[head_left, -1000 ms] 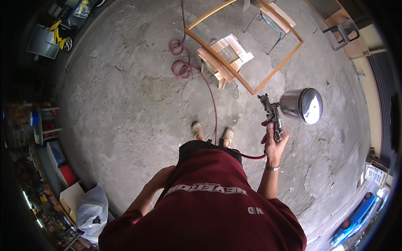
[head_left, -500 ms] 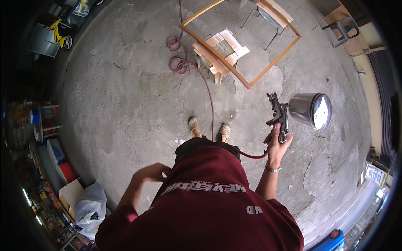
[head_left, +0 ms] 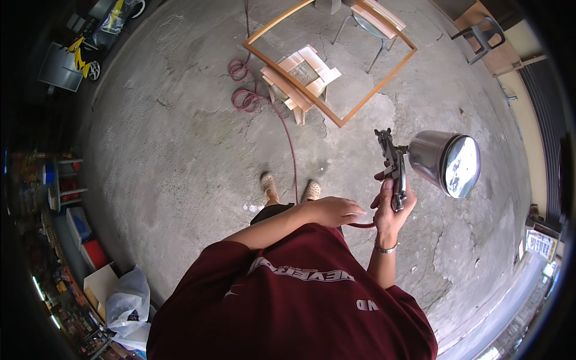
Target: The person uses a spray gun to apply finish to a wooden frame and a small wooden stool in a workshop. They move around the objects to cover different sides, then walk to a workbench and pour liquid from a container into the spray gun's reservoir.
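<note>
My right hand [head_left: 393, 210] grips a metal spray gun [head_left: 394, 159] with a shiny cylindrical cup [head_left: 441, 162] on its side. A red hose [head_left: 360, 225] runs from the gun's handle. My left hand [head_left: 331, 211] reaches across my maroon shirt, fingers apart and loosely extended, close to that hose and just left of the right hand. Beyond them, an orange-brown wooden frame [head_left: 375, 90] is propped over a low stand [head_left: 279, 81] topped with pale boards.
Coiled hose [head_left: 246, 99] lies on the cracked concrete floor [head_left: 180, 156]. A metal-legged stool [head_left: 372, 27] stands at the back, a grey plastic chair [head_left: 480, 39] at right. Shelving [head_left: 69, 180], a red bin [head_left: 95, 252] and plastic bags [head_left: 126, 306] line the left side.
My left hand has moved from beside my hip to the right across my body, near the right hand. The spray gun and cup have shifted slightly rightward.
</note>
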Demonstrator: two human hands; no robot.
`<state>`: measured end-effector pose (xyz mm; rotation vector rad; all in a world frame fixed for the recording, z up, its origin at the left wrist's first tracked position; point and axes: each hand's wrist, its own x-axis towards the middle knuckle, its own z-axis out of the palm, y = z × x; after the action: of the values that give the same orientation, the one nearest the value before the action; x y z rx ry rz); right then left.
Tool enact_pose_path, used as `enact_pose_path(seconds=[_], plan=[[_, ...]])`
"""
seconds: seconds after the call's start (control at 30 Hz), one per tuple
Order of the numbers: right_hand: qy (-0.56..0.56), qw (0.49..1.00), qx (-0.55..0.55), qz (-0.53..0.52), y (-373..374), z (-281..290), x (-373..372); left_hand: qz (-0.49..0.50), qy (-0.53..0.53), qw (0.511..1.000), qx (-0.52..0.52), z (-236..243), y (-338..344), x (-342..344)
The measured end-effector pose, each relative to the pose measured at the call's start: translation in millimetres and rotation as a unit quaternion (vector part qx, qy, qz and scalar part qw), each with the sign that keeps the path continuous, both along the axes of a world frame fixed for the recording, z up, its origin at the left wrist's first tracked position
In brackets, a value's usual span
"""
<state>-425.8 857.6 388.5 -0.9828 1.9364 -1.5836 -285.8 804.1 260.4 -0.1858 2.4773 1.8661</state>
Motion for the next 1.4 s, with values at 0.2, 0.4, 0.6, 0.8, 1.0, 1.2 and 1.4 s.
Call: enact_pose_path(seconds=[0.2,0.4,0.6,0.8,1.0,1.2,1.4], plan=[[-0.035,0.999,-0.035,0.016,9.3,23.0,-11.1,-0.124,-0.031,0.95,0.286,-19.5,23.5,-42.5],[-0.065,0.996,-0.045,-0.037,14.2,46.4,-32.0,-0.053,-0.237,0.966,0.089,-64.1,-11.0,-2.5],[-0.004,0.994,-0.06,-0.087,15.5,79.2,-48.1,0.178,-0.311,0.931,-0.065,-116.5,-99.6,127.9],[0.026,0.993,-0.012,-0.116,39.2,83.1,-25.5,0.297,-0.404,0.862,-0.081,-131.9,-159.5,268.6],[0.008,0.994,-0.011,-0.107,29.9,75.8,27.5,0.352,-0.432,0.826,-0.088,-155.7,-173.6,365.6],[0.046,0.991,0.019,-0.124,10.8,69.4,66.0,0.364,-0.404,0.831,-0.117,-175.2,-184.9,386.5],[0.076,0.983,0.093,-0.141,-1.2,57.8,81.4,0.38,-0.369,0.844,-0.082,-187.0,-202.0,399.4]])
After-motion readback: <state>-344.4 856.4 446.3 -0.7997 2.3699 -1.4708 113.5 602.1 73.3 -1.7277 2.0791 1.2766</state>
